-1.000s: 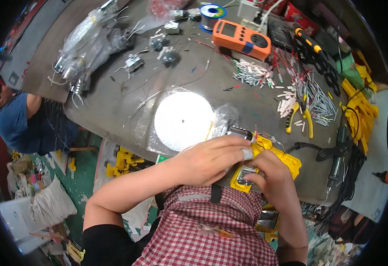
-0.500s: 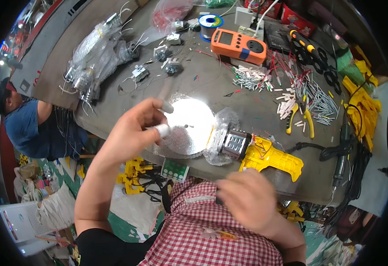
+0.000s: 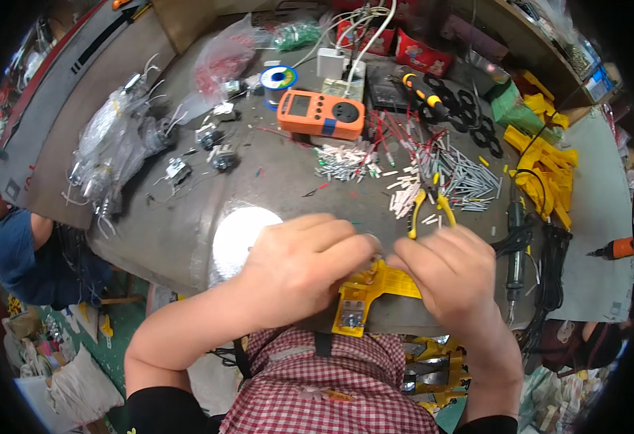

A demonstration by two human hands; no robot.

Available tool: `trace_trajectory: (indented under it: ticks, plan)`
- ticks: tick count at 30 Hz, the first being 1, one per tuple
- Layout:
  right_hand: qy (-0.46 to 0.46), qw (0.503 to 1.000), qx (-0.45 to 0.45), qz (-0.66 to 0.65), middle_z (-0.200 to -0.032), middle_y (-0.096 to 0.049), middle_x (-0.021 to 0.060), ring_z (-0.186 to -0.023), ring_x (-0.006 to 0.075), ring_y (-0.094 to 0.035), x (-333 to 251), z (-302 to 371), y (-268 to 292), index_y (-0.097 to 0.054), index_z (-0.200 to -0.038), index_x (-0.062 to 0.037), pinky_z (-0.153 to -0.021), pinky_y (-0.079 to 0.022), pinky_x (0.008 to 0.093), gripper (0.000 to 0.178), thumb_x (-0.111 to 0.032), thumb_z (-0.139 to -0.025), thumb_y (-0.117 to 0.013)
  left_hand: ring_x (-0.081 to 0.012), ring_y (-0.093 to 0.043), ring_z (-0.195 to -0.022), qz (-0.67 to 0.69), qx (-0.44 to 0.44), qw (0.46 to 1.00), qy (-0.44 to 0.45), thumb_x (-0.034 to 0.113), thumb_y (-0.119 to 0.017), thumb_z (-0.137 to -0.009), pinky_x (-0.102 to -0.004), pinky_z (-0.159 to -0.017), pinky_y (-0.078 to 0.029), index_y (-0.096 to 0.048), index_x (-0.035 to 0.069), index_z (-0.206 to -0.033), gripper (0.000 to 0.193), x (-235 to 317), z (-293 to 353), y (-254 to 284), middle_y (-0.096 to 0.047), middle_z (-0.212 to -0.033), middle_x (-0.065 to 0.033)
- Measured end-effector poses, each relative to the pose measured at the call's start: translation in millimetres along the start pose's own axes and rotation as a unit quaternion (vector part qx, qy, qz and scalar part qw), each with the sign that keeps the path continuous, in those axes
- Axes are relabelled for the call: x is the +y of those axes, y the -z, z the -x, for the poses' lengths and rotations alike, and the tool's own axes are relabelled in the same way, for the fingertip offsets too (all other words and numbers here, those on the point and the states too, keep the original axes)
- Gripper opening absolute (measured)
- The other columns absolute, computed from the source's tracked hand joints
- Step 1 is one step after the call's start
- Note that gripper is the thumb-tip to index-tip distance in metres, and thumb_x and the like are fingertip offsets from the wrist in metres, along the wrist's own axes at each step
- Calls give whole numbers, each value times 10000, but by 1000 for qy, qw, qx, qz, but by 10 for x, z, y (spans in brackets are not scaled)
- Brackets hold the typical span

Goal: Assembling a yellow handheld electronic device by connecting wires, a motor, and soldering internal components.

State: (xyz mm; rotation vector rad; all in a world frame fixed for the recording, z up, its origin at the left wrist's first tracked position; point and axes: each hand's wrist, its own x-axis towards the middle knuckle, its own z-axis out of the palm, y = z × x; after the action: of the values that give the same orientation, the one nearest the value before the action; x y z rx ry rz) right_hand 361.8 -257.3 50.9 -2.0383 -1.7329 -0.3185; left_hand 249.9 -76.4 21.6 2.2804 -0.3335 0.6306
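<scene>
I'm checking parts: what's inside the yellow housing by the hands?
A silvery part sits in the near end of the yellow housing. Whatever the left hand and right hand cover can't be seen.

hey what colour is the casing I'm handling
The casing is yellow; it shows best in the head view.

Head view: left camera of a worn fisheye pair, upright, facing steeply down from above and behind the fingers. Range near; both forearms enter below the fingers. Field covers workbench beyond them, checked apron behind.
</scene>
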Motion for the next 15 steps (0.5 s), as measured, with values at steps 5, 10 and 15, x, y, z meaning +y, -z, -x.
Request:
trace_trajectory:
  ticks: [5,10,15]
  plan:
    - [-261,943,-44,-201,-703,-614,92,-597,168,-588,864,-166,-370,-620,-920,-16,-547,-456,298,156,-154,-848,-618,-215,-581,-619,-211,26,976,55,36,-660,-629,-348,-532,-465,-657,87,-867,243,-258,51,67,-558,-698,-43]
    - [-343,863,149,-341,-778,-645,109,-665,154,-604,1748,-606,-759,-584,-1165,-13,-612,-478,296,454,-270,-807,-693,-230,-531,-656,-121,36,988,92,16,-717,-613,-348,-572,-433,-678,48,-819,212,-193,-21,-79,-530,-701,-54]
    - [-203,915,279,-207,-853,-641,15,-769,94,-573,1619,-549,-552,-621,-1055,-76,-718,-468,246,240,-144,-832,-680,-239,-469,-701,-131,41,982,127,51,-741,-595,-351,-621,-391,-657,30,-796,219,-256,39,-43,-472,-730,-63]
